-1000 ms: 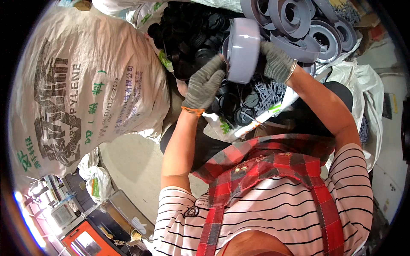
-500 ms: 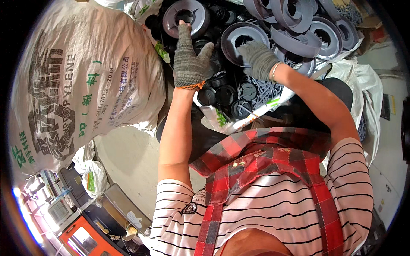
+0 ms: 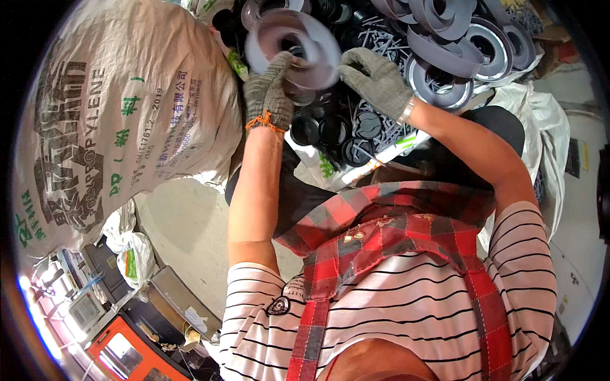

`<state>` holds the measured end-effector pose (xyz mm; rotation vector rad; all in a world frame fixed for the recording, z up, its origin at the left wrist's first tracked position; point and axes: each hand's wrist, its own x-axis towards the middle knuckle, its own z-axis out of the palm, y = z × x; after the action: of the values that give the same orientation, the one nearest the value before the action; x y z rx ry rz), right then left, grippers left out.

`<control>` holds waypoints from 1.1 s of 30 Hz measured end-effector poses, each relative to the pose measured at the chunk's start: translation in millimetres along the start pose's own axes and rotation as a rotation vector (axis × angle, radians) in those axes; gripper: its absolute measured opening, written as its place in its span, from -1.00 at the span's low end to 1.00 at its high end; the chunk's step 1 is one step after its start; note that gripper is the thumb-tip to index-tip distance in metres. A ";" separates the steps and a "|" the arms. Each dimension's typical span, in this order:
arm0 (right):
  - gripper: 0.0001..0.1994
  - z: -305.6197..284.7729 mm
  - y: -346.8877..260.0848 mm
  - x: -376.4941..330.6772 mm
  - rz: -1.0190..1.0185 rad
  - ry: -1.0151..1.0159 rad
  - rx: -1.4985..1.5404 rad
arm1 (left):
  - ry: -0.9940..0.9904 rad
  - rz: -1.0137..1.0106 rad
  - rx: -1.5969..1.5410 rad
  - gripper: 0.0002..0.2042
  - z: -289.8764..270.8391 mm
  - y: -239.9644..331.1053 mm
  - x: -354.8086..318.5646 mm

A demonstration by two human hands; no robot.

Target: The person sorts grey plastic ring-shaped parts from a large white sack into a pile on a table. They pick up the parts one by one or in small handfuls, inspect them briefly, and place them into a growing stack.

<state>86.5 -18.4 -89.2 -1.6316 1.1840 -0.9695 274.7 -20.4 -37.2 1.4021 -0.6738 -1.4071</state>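
Observation:
A grey plastic ring (image 3: pixel 325 47), blurred by motion, is held by my left hand (image 3: pixel 270 92) in a grey knitted glove with an orange cuff edge. Those fingers grip it near its centre hole. My right hand (image 3: pixel 378 86), gloved too, is curved with thumb and fingers apart, its fingertips close to the ring's right edge; nothing shows in it. Partly behind the held ring lies another grey ring (image 3: pixel 254 14). Below my hands are black round plastic parts (image 3: pixel 335 131) and many thin grey plastic sticks (image 3: pixel 389 127).
More grey rings (image 3: pixel 489 47) are heaped at the far right. A white woven bag edge (image 3: pixel 387 152) borders the parts in front of my legs. A large full woven sack (image 3: pixel 133 108) stands at left. An orange-framed machine (image 3: pixel 124 349) is at lower left.
The grey ring that was under my right hand has moved left into my left hand. My left hand has closed on it, and the sticks beneath now show.

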 end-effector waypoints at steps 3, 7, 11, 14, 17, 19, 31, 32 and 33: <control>-0.58 14.1 6.1 -4.1 -0.029 -0.555 -0.603 | 0.151 0.495 0.347 -0.52 -6.0 11.2 1.8; -0.40 61.7 37.6 -33.2 0.004 -0.643 -0.925 | 0.323 0.451 0.262 -0.55 -9.6 16.2 3.7; -0.39 63.8 45.3 -21.6 -0.034 -0.716 -0.858 | 0.366 0.598 0.497 -0.57 -35.4 -2.3 26.1; -0.45 52.3 27.9 -14.5 0.190 -0.834 -0.749 | 0.367 0.522 0.583 -0.59 -36.5 -2.4 18.9; -0.66 32.0 24.9 -10.0 0.067 -0.279 -0.570 | 0.237 0.234 0.420 -0.49 -14.6 6.8 -0.4; -0.67 14.5 8.1 0.3 -0.037 -0.050 -0.507 | 0.125 0.100 0.413 -0.54 -20.3 -7.6 -0.4; -0.32 -29.9 -12.8 4.5 -0.127 -0.095 -0.488 | -0.372 0.002 0.080 -0.71 0.0 -38.1 -5.5; -0.31 -31.5 -11.0 4.6 -0.168 -0.095 -0.582 | -0.360 -0.037 0.037 -0.71 2.9 -36.9 -6.8; -0.27 -34.7 -20.3 1.6 -0.151 -0.125 -0.607 | -0.351 -0.079 -0.006 -0.71 9.2 -32.6 -10.2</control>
<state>60.5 -23.6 -59.0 -2.2478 1.3633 -0.6102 255.9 -2.2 -60.9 1.1980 -0.8433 -1.7385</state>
